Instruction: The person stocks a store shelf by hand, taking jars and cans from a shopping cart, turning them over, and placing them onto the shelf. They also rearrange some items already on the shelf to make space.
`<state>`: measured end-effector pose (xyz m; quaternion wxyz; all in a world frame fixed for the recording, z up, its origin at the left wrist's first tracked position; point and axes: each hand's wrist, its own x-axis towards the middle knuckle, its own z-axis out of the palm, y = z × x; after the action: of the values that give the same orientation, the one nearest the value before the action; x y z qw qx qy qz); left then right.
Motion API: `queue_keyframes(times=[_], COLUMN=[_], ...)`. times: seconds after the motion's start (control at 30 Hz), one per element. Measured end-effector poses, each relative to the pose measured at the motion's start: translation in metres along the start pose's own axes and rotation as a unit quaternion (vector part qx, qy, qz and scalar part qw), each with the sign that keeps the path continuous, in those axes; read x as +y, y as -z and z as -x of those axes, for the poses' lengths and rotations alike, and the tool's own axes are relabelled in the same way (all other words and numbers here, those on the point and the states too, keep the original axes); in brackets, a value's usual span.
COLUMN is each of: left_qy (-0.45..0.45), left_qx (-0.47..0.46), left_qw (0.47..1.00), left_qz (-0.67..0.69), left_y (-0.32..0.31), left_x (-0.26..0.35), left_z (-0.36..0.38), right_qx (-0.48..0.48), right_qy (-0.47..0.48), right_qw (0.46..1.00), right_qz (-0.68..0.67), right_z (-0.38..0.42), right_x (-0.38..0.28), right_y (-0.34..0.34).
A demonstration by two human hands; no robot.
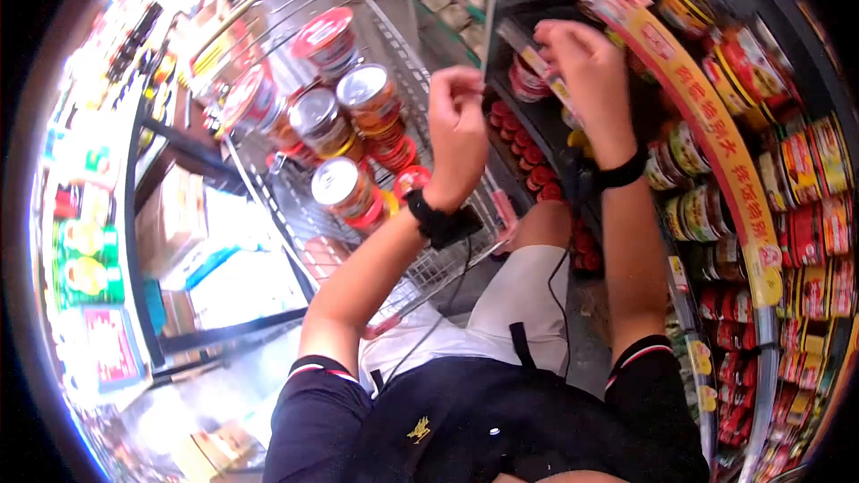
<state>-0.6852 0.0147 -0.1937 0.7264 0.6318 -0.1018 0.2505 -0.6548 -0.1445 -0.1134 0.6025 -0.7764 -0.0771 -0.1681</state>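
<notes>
My left hand [458, 130] is raised beside the shopping cart, its fingers loosely curled and apart from the thumb, with nothing visible in it. My right hand [586, 72] is up in front of the shelf at the right, fingers bent and slightly blurred; I see nothing held there either. Left of my left hand, the wire shopping cart [407, 273] carries several instant noodle cups, among them a red-lidded cup [324, 34] and white-lidded cups [365, 88]. Behind my right hand, a red cup [528, 80] sits in the shelf.
Shelves of packaged noodles [810, 170] run along the right behind a curved yellow promotional strip [702, 116]. Rows of red-topped items [528, 148] stand low between cart and shelf. A black-framed display with boxes [174, 215] is at the left. Cables hang by my legs.
</notes>
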Motion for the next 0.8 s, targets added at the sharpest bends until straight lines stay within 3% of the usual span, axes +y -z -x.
queue_keyframes(times=[0.07, 0.13, 0.17, 0.2, 0.27, 0.33, 0.37, 0.4, 0.47, 0.5, 0.57, 0.63, 0.67, 0.7, 0.73, 0.8], left_qy=[0.061, 0.146, 0.193, 0.279, 0.165, 0.128, 0.131, 0.134, 0.201, 0.234, 0.214, 0.212, 0.272, 0.325, 0.375, 0.424], left_qx=[0.052, 0.185, 0.213, 0.25, 0.261, 0.243, 0.267, 0.29, 0.355, 0.379, 0.366, 0.4, 0.364, 0.32, 0.277, 0.228], left_qw=[0.994, 0.971, 0.949, 0.924, 0.921, 0.898, 0.89, 0.882, 0.883, 0.879, 0.901, 0.891, 0.887, 0.89, 0.878, 0.866], left_qz=[-0.069, -0.03, -0.132, -0.08, -0.238, -0.344, -0.345, -0.346, -0.232, -0.171, -0.092, -0.03, -0.077, 0.018, 0.106, 0.135], left_y=[0.05, 0.094, 0.119, 0.127, 0.162, 0.178, 0.189, 0.2, 0.212, 0.216, 0.218, 0.218, 0.219, 0.236, 0.249, 0.253], left_x=[-0.044, -0.075, -0.079, -0.052, -0.073, -0.047, -0.053, -0.063, -0.075, -0.086, -0.08, -0.084, -0.075, -0.087, -0.1, -0.096], left_z=[0.021, 0.033, 0.036, 0.036, 0.043, 0.041, 0.041, 0.04, 0.036, 0.033, 0.037, 0.034, 0.033, 0.039, 0.044, 0.046], right_qx=[-0.089, -0.167, -0.19, -0.213, -0.265, -0.289, -0.342, -0.336, -0.333, -0.385, -0.481, -0.45, -0.453, -0.465, -0.439, -0.365], right_qy=[-0.066, -0.149, -0.164, -0.178, -0.236, -0.289, -0.281, -0.293, -0.319, -0.296, -0.202, -0.196, -0.221, -0.265, -0.199, -0.161], right_qw=[0.993, 0.965, 0.955, 0.945, 0.911, 0.893, 0.875, 0.878, 0.863, 0.849, 0.833, 0.853, 0.856, 0.84, 0.871, 0.912], right_qz=[-0.05, -0.139, -0.158, -0.176, -0.211, -0.19, -0.198, -0.174, -0.207, -0.21, -0.186, -0.177, -0.11, -0.092, -0.092, -0.1], right_z=[0.014, 0.023, 0.029, 0.036, 0.052, 0.07, 0.075, 0.084, 0.096, 0.099, 0.104, 0.114, 0.11, 0.107, 0.111, 0.128], right_x=[0.017, 0.041, 0.058, 0.073, 0.088, 0.109, 0.143, 0.13, 0.122, 0.125, 0.152, 0.176, 0.166, 0.144, 0.15, 0.179], right_y=[-0.053, -0.115, -0.147, -0.176, -0.217, -0.248, -0.265, -0.263, -0.266, -0.269, -0.275, -0.284, -0.28, -0.265, -0.268, -0.296])
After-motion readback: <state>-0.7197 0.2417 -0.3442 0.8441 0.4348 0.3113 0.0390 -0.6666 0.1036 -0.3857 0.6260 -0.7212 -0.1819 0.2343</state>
